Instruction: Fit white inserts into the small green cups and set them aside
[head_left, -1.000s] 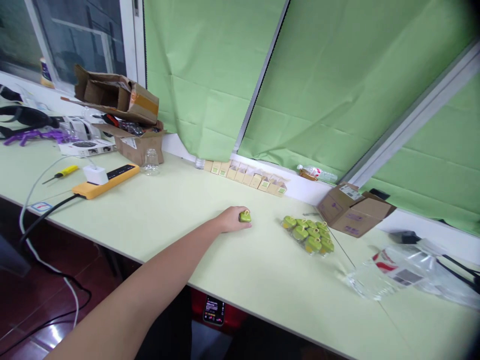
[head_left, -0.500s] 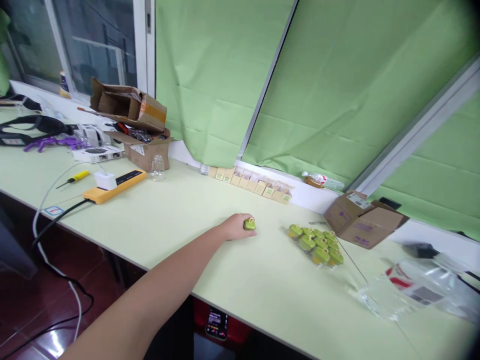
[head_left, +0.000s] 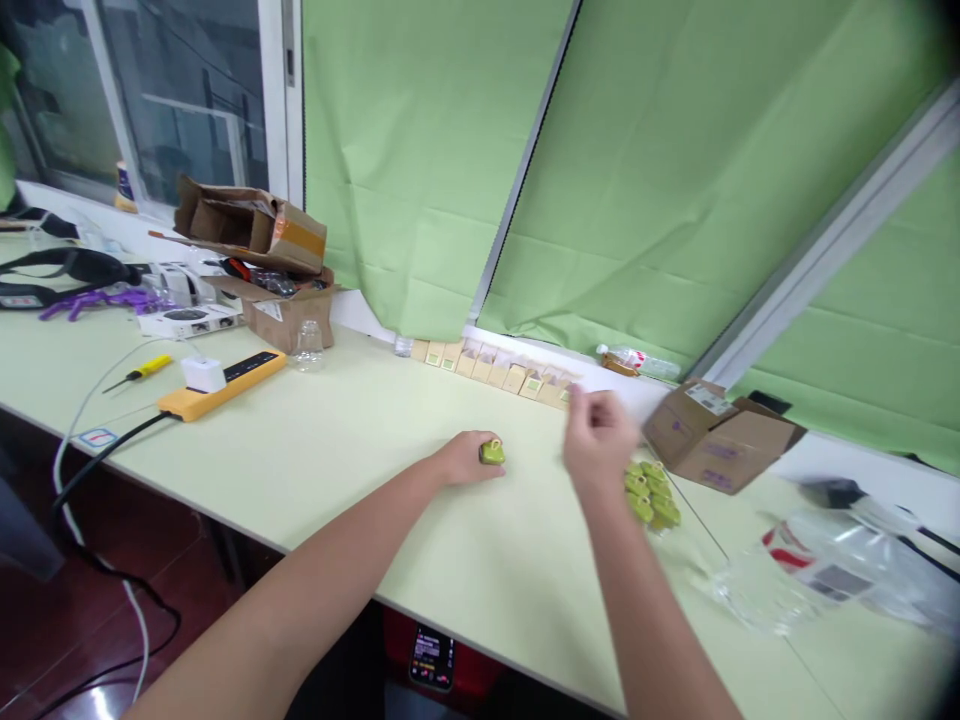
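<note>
My left hand point(head_left: 466, 458) is closed around a small container with a green lid point(head_left: 492, 453). A pale yellow ring stands on the lid, and my fingers and palm hide most of its body. The hand rests at the table top near the middle. Over the table to the right, my right hand point(head_left: 600, 440) is in the air, smeared by motion, its fingers loosely curled. Whether it has anything in it cannot be made out. Behind and below it is a cluster of similar green-lidded containers point(head_left: 651, 492), partly covered by the hand and forearm.
A row of small tan boxes point(head_left: 495, 372) lines the back edge. At right are a cardboard box point(head_left: 712, 435) and a large clear plastic bottle point(head_left: 817, 570). Leftward are a yellow power strip point(head_left: 225, 385), a screwdriver point(head_left: 146, 370), a clear jar point(head_left: 308, 347) and stacked cardboard boxes point(head_left: 289, 320).
My right hand has come into view from the lower right and now covers part of the container cluster. The left hand keeps its hold on the green-lidded container. The camera view has shifted slightly.
</note>
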